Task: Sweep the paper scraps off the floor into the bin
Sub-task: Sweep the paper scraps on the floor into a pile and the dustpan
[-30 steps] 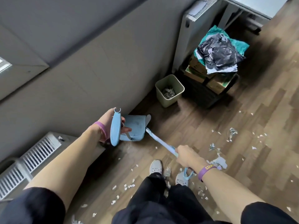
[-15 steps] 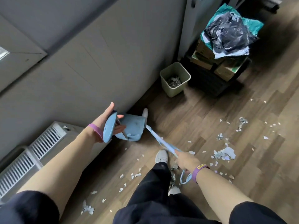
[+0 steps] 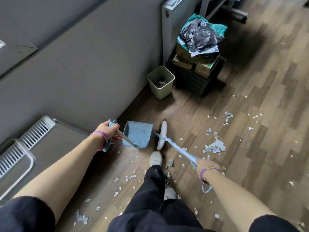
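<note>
My left hand (image 3: 108, 132) grips the blue handle of a long-handled dustpan (image 3: 138, 136), whose blue pan sits low by the wall, open side to the right. My right hand (image 3: 204, 166) holds the pale blue broom handle; the white broom head (image 3: 162, 135) stands right beside the pan's mouth. Paper scraps (image 3: 214, 146) lie scattered over the wooden floor, with a larger heap to the right of the broom and small bits around my feet. The green bin (image 3: 160, 82) stands against the wall farther ahead, with scraps in its bottom.
A grey wall runs along the left, with a floor heater (image 3: 25, 148) at my lower left and a white radiator (image 3: 173, 22) ahead. A black crate stack (image 3: 197, 71) with boxes and bags stands right of the bin. My white shoes (image 3: 156, 158) are just behind the broom.
The dustpan has come down from a raised, tilted hold to floor level, and my left hand's fingers have closed round its handle. The broom head now stands beside the pan's mouth. The view shifted.
</note>
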Tool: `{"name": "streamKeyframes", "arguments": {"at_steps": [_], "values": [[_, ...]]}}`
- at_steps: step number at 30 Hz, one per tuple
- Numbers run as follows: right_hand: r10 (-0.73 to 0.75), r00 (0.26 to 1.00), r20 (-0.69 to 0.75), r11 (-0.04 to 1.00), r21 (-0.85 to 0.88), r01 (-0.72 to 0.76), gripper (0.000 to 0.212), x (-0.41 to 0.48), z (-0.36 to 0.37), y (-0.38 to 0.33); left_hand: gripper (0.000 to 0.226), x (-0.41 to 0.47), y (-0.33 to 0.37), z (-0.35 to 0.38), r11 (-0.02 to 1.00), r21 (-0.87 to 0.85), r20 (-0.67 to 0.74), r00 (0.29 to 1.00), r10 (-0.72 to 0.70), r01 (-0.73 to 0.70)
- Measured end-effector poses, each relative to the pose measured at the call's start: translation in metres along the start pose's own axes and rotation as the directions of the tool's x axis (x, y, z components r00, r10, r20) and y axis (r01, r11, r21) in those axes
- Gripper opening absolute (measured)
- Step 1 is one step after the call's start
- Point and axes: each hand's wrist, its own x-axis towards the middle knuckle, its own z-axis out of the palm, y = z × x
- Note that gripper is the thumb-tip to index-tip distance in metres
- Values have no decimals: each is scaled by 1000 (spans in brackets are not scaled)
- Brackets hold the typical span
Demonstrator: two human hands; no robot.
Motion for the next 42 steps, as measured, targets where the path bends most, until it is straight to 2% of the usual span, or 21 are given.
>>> {"name": "streamKeyframes", "arguments": {"at_steps": [4, 11, 13, 17, 24, 29, 34, 42], "values": [[108, 994, 2, 994, 27, -108, 42, -29, 20, 38, 9, -32, -15, 24, 996, 87, 12, 1000, 25, -26], [239, 971, -19, 969, 59, -238, 42, -68, 45, 83, 10, -52, -36, 45, 994, 102, -18, 1000, -23, 25], [250, 967, -55, 968, 15, -250, 41, -74, 48, 88, 9, -58, -41, 47, 993, 117, -42, 999, -10, 15], [180, 974, -139, 982, -28, -186, 37, -83, 42, 75, 11, -69, -67, 40, 990, 141, -43, 999, -19, 25], [9, 983, -185, 990, -139, -35, 35, -97, 39, -15, 14, -71, -133, -8, 974, 222, -23, 999, -43, 47], [-128, 971, -200, 973, -213, 84, 34, -103, 46, -103, 12, -73, -184, -50, 978, 191, -15, 997, -81, 83], [-228, 958, -172, 953, -242, 183, 35, -112, 46, -182, 1, -76, -230, -99, 966, 198, 63, 981, -184, 168], [-351, 930, -114, 914, -256, 313, 37, -119, 69, -278, 10, -83, -287, -149, 955, 152, 56, 963, -265, 254]]}}
